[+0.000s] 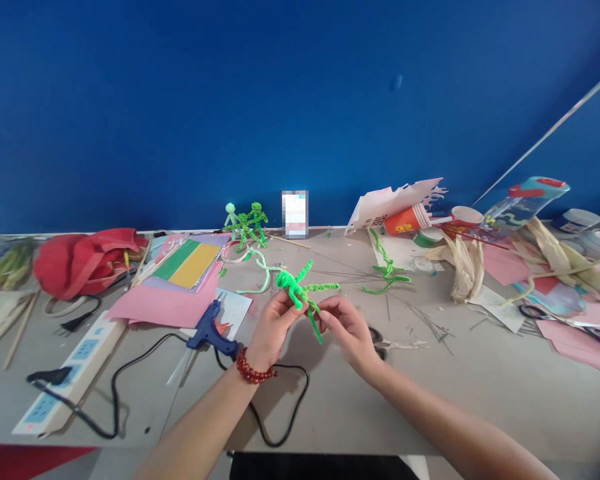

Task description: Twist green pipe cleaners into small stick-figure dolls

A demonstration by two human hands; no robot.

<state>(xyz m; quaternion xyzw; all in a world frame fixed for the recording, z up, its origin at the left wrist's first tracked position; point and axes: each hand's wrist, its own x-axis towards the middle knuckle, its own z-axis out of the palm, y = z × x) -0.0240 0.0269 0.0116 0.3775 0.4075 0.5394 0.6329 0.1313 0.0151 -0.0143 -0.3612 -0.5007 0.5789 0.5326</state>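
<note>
Between my two hands is a bright green pipe-cleaner figure point(294, 283), lying on its side above the table, with a coiled head and twisted limbs. My left hand point(276, 325) pinches its body from below; a red bead bracelet is around that wrist. The fingers of my right hand point(347, 327) are closed at the figure's lower leg, where a loose green end hangs down. Behind, several finished-looking pipe-cleaner figures point(243, 225) stand near the wall. Another twisted green pipe cleaner point(387, 267) lies to the right, and a pale green one point(263, 273) curls behind the held figure.
A blue glue gun point(211, 332) with a black cord lies left, near a white power strip point(70, 373). Scissors point(393, 343) lie beside my right hand. Thin wires point(425, 320), an orange paper cup point(405, 220), dried husks point(467, 270) and pink paper point(173, 300) are spread around.
</note>
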